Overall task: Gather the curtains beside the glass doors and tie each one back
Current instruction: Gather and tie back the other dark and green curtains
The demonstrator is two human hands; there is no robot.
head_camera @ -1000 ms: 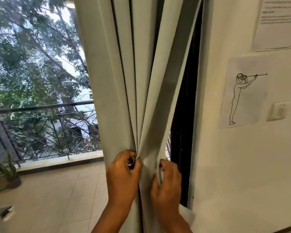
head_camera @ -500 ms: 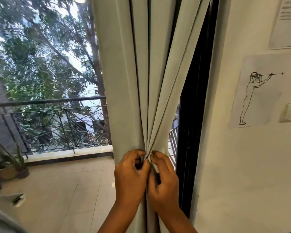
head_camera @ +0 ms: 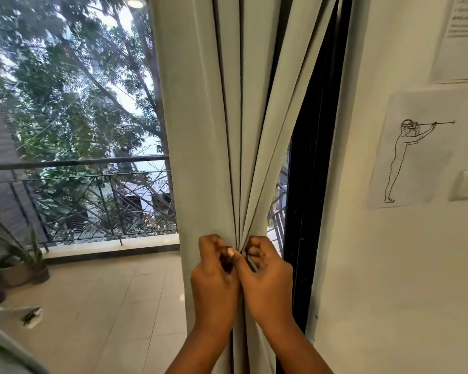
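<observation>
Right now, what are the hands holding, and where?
Both hands, left and right, pinch the pale grey-green fabric curtain where its folds bunch together at its gathered waist.

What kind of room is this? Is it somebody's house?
Probably a flat, upstairs, though I can't be sure. A tall curtain hangs by a glass door onto a tiled balcony with a metal railing and potted plants, treetops beyond.
</observation>
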